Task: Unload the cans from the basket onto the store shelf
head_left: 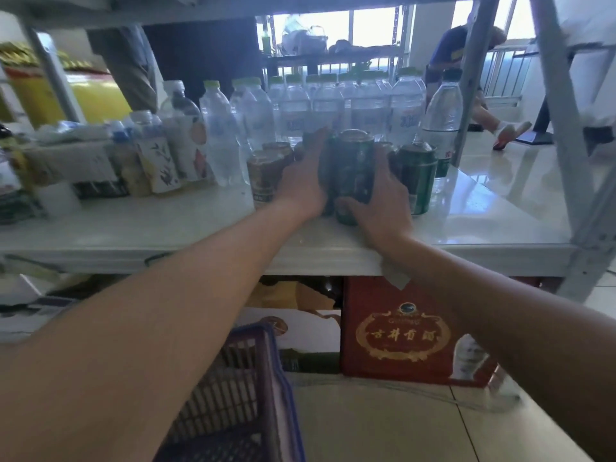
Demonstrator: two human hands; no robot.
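Two bare forearms reaching up and forward from the near edge. Nearest, low and left of centre, a blue basket (240,395) with dark mesh walls, on the pale floor; contents not visible. Just beyond it, under the shelf, a red carton (400,331) with gold lettering. Above, the white shelf (166,228), both hands over its near-middle part. Left hand (305,183) and right hand (380,201) curled around a blurred cluster of dark green cans (350,168), one hand on each side; exact count in the grip unclear. Brown cans (266,171) standing just left of the left hand, another green can (416,178) upright just right of the right hand. Farther back, a row of clear water bottles (333,101) along the shelf's far side.
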